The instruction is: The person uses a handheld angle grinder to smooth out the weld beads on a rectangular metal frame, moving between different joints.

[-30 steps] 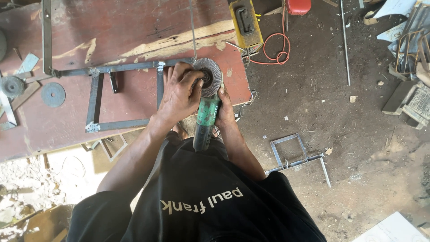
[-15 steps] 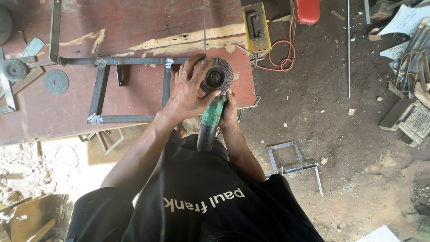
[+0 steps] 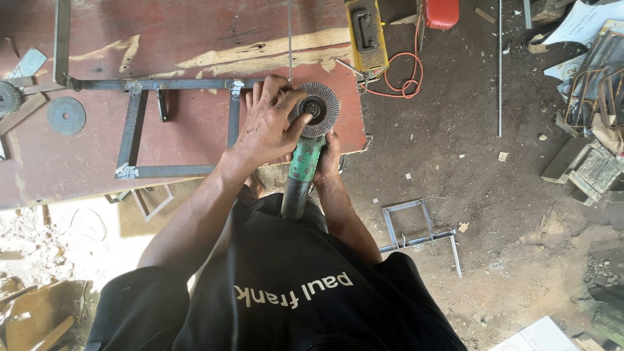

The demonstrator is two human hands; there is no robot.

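A green angle grinder [image 3: 304, 161] lies disc-up at the front right corner of the red wooden table [image 3: 195, 39]. My right hand [image 3: 327, 159] grips its green body from the right. My left hand [image 3: 270, 123] lies over the head with the thumb on the grey flap disc [image 3: 316, 108]. A welded dark steel frame [image 3: 136, 127] rests on the table just left of my hands.
A loose grey disc [image 3: 65, 115] and metal parts lie at the table's left. A yellow box-shaped tool [image 3: 366, 32] with an orange cable [image 3: 406, 81] sits at the table's back right. A small steel frame [image 3: 419, 227], a thin rod [image 3: 500, 65] and scrap lie on the dirt floor.
The view has shifted slightly. My left hand has moved on the grinder head, so more of the flap disc shows; the grinder stays in place.
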